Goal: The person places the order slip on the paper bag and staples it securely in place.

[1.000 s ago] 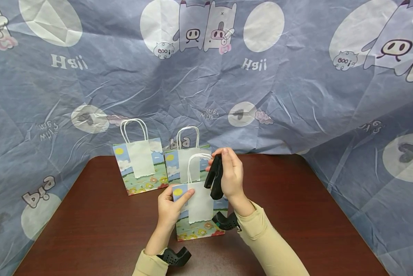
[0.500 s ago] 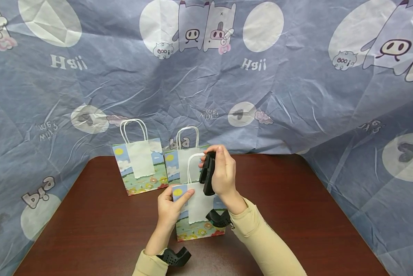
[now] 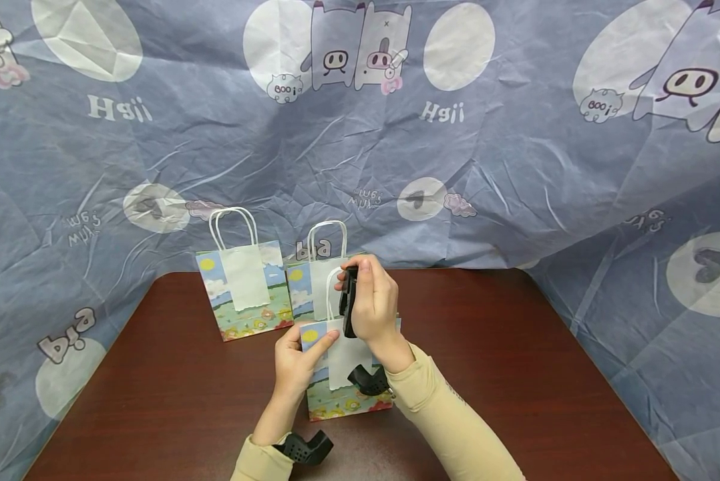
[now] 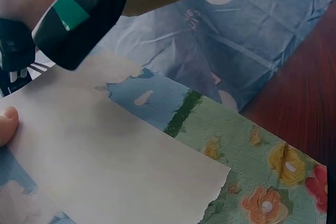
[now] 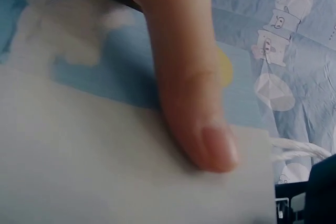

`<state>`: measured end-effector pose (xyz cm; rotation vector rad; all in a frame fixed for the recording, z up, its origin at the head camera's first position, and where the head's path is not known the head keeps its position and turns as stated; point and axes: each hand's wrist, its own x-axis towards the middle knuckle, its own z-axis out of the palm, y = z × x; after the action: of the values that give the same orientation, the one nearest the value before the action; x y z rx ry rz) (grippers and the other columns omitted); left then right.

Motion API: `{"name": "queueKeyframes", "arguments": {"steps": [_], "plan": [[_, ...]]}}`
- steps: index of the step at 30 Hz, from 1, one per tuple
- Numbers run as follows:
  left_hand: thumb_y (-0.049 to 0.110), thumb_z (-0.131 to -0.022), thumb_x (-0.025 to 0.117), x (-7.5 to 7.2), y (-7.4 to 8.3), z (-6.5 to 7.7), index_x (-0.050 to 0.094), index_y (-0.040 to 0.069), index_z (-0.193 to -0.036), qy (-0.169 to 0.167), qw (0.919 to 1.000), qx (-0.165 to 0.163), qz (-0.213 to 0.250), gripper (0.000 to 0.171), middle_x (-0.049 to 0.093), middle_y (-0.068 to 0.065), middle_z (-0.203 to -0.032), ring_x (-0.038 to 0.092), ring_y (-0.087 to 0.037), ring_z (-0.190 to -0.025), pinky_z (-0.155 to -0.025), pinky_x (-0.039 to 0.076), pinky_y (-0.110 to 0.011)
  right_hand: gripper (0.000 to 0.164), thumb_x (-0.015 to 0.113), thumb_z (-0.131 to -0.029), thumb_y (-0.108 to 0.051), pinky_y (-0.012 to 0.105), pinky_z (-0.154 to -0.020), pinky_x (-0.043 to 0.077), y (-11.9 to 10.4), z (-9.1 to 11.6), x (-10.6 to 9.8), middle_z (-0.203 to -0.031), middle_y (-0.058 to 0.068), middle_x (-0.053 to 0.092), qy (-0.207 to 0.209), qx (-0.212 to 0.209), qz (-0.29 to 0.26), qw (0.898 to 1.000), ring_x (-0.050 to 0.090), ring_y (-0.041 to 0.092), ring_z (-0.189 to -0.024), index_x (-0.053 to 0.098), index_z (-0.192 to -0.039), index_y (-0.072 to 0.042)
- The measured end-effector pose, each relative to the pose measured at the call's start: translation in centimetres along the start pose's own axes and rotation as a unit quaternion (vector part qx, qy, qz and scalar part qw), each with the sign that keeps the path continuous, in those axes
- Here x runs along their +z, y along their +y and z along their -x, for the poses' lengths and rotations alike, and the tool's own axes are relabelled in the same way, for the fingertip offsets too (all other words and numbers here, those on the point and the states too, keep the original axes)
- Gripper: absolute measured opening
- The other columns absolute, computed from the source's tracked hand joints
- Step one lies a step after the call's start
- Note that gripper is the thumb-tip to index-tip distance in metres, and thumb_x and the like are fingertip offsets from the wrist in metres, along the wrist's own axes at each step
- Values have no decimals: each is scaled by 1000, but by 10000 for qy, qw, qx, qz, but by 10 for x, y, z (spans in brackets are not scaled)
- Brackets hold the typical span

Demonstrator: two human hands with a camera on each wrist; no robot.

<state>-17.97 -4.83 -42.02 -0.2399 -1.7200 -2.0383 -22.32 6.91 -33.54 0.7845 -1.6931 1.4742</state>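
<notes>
A small paper gift bag (image 3: 349,406) with a painted meadow stands at the front, a white paper strip (image 3: 343,364) with a torn lower edge on its face. My left hand (image 3: 296,364) grips its upper left edge, the thumb (image 5: 205,124) pressing on the front near the strip's top. A slim black stapler (image 3: 348,307) is in my right hand (image 3: 375,307), at the bag's top edge beside the white twisted handle (image 3: 330,294). The stapler's end with metal parts shows in the right wrist view. My right hand hides the bag's upper right part; whether paper lies between the stapler's arms is unclear.
Two similar bags stand behind: one bag (image 3: 252,321) at the left, another bag (image 3: 302,300) directly behind the front one. The dark red-brown table (image 3: 504,367) has a printed blue cloth (image 3: 516,187) hanging behind it. Black camera mounts (image 3: 306,447) sit on both wrists.
My right hand has moved left with the stapler, from the bag's upper right to the middle of its top edge. The left hand and all bags have stayed put.
</notes>
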Motion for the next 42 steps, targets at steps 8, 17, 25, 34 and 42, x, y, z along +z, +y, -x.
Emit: {"name": "queueKeyframes", "arguments": {"steps": [8,17,25,34,42], "plan": [[-9,-74,74,1,1,0,64,-11,-84,19,10000,53,-31,15,60,4,-63,53,-11,-50,-45,45,-23,34,29,-102,-7,25,-55,52,4,6,3,-70,12,62,-97,28,158,9998,63,20,-55,59,-88,0],[-7,-75,74,1,2,-1,64,-10,-85,-33,10000,-38,-4,15,59,1,-62,53,-14,-49,-45,45,-24,33,30,-101,-3,24,-51,52,6,7,7,-67,13,61,15,3,96,10000,61,21,-51,59,-86,1],[-8,-74,74,1,1,-2,63,-10,-84,-92,9999,56,-29,14,59,5,-63,52,-9,-50,-44,43,-22,37,28,-102,-8,23,-49,50,6,5,9,-64,10,60,112,108,240,9996,60,16,-48,59,-83,-1],[-10,-75,72,-9,-2,-7,65,-8,-97,-790,9956,388,-316,23,65,-5,-88,47,0,-53,-47,41,-19,35,29,-101,-2,22,-49,50,8,6,8,-64,11,60,16,114,189,9998,59,18,-48,58,-82,0],[-9,-66,79,-8,7,-13,64,-8,-108,-1280,9879,288,-830,44,63,-20,-108,57,-9,-98,-80,49,-30,33,30,-101,-4,21,-48,50,7,7,8,-67,11,61,-22,20,303,9995,60,17,-49,57,-82,0]]}}
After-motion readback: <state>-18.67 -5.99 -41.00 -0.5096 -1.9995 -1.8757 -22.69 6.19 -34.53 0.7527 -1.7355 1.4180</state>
